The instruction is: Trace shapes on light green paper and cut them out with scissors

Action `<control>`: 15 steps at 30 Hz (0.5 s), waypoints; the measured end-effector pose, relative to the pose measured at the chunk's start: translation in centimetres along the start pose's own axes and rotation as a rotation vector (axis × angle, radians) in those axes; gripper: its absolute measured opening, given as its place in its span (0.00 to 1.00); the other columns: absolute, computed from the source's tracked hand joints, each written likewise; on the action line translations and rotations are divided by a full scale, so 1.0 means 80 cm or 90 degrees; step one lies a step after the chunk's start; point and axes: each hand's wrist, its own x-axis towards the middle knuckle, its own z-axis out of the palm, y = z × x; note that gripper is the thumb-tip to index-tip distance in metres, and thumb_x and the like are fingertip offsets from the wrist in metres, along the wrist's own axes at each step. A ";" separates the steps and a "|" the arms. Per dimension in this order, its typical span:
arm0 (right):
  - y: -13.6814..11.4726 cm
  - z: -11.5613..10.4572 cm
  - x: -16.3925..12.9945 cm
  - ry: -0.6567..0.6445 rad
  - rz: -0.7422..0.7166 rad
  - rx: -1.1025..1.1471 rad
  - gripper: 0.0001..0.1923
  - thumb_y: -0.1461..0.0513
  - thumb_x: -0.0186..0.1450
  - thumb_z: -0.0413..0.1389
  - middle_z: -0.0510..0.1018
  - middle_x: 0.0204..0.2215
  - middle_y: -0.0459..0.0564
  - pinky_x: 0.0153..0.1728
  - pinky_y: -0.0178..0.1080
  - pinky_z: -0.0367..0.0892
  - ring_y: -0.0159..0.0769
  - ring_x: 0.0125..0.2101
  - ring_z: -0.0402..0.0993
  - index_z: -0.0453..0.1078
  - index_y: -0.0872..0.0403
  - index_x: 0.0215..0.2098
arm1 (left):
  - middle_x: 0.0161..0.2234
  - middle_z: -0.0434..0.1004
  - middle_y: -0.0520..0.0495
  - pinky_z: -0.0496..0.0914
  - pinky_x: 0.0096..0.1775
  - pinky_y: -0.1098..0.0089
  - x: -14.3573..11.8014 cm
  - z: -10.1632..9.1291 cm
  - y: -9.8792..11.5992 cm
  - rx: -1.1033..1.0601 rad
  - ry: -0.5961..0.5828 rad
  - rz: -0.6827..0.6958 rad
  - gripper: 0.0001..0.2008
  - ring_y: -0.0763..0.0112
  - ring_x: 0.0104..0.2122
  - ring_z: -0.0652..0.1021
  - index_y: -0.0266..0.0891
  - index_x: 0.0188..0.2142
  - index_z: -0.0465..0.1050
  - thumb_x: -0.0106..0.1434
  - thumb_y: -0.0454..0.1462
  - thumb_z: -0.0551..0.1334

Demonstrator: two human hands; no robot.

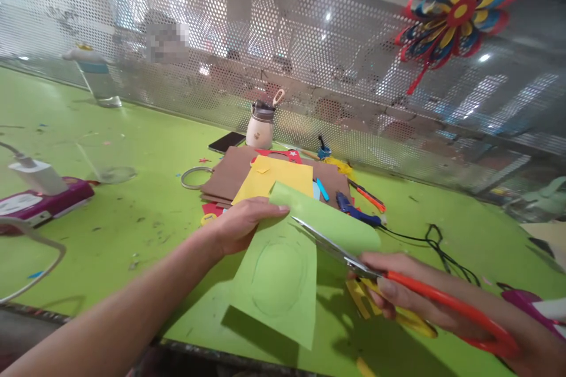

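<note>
Left hand (241, 225) pinches top edge of green paper sheet (283, 271), held above the desk (132, 212). Oval outline drawn on it. Right hand (424, 306) grips orange-handled scissors (398, 280), blades at sheet's right edge.

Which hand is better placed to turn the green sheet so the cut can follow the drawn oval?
Left. The left hand already grips the green paper sheet at its top edge; the right hand is occupied holding the orange-handled scissors.

No legible text, label, brand or number on any item; sole sign is a small white star on the red paper cutout (283, 155) lying atop the brown card stack (230, 174).
</note>
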 end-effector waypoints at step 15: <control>0.010 -0.012 0.014 -0.103 -0.080 -0.182 0.19 0.47 0.66 0.48 0.70 0.22 0.47 0.19 0.34 0.58 0.35 0.22 0.63 0.72 0.51 0.35 | 0.27 0.82 0.42 0.76 0.31 0.67 0.003 -0.003 -0.004 -0.001 0.008 -0.005 0.02 0.62 0.26 0.81 0.31 0.28 0.77 0.54 0.31 0.65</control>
